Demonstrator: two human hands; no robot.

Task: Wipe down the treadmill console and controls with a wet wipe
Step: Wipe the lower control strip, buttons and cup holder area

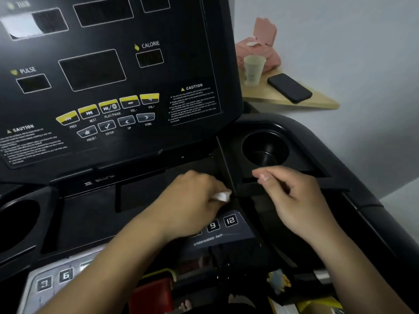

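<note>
The black treadmill console [113,75] fills the upper left of the frame, tilted back, with dark display windows, a row of yellow media buttons [108,107] and white caution text. Below it a black tray [90,214] runs across the middle, with a round cup holder [265,150] at centre right.

My left hand [192,205] lies at the centre of the frame on the tray's right end. Its fingers are curled tight around the wet wipe [221,196]; only a small white fold shows at the knuckles. My right hand [294,200] hovers just to the right, fingers loosely curled, holding nothing I can see.

In the upper right, a wooden worktop [317,103] carries a pink wipes pack [260,44] with its lid up, a black phone [289,87] and a pale paper cup [252,69].

Just below my left hand sit the speed keys marked 9 and 12 [230,220].
</note>
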